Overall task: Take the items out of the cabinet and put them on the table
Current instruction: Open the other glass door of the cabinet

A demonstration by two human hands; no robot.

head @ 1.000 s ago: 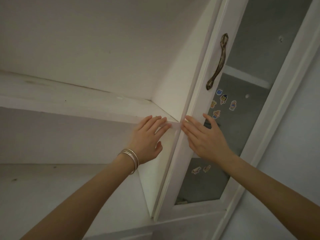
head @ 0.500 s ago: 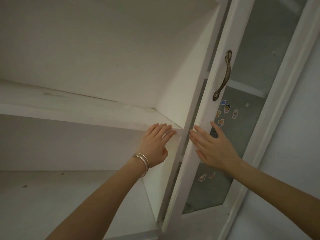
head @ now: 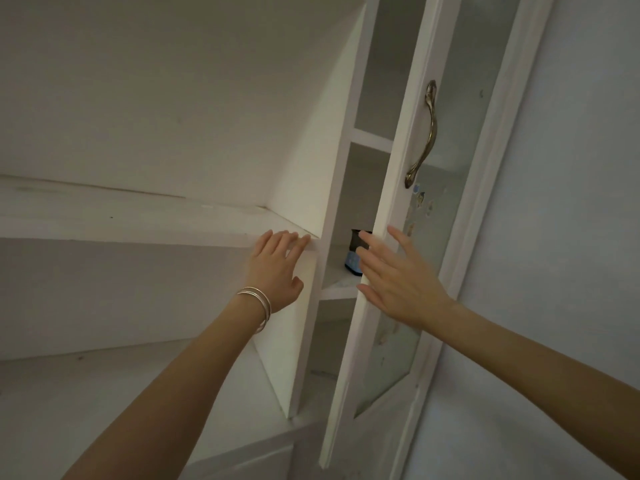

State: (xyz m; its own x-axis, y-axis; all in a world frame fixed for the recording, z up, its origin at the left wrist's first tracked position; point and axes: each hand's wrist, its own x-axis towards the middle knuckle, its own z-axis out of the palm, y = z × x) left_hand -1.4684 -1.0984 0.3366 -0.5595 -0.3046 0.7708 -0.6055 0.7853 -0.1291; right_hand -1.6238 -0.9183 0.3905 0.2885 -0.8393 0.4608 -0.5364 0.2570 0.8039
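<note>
A white cabinet with bare shelves [head: 138,223] fills the left of the view. My left hand [head: 277,268], bracelets at the wrist, rests flat with its fingers on the front edge of the middle shelf. My right hand [head: 398,275] lies open against the edge of the glass cabinet door [head: 384,237], which stands partly ajar. Through the gap a dark container with a blue label [head: 354,251] shows on a shelf in the right compartment, partly hidden by my right fingers and the door.
A curved brass handle [head: 424,136] is on the door frame. Small stickers [head: 420,202] dot the glass pane. A pale wall [head: 571,237] lies to the right. The white divider panel [head: 311,306] separates the two compartments.
The door has swung outward from nearly shut to ajar under my right hand, which moved right. The dark container has come into sight. My left hand stays on the shelf edge.
</note>
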